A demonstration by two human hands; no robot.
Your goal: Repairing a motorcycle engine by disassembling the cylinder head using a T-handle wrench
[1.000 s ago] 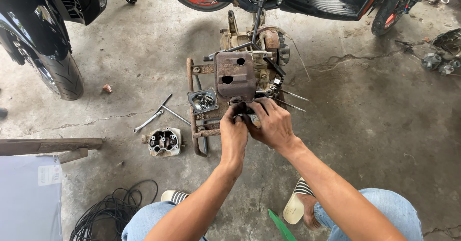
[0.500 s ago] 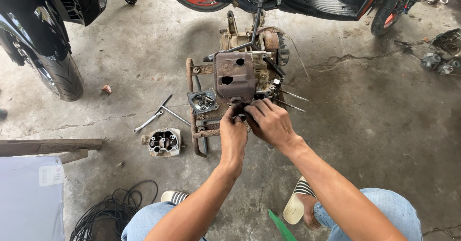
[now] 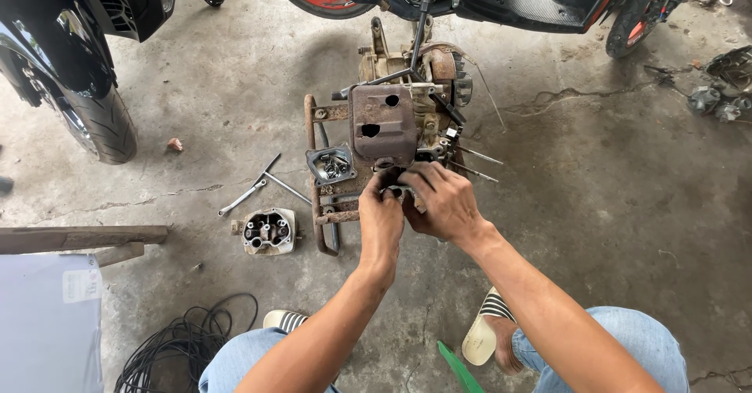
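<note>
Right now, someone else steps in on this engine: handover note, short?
Left hand and right hand: both closed on a small part at the near edge of the rusty engine; the part itself is hidden.
Tray of bolts sits at the engine's left, cylinder head and T-wrench on the floor further left.
Done: head is off.
Left: cannot tell; the part is still in hand.

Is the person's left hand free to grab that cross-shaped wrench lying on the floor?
Probably yes: the cross-shaped wrench lies in the open on the concrete, left of the left hand, with nothing between. That hand is on the engine now.
</note>
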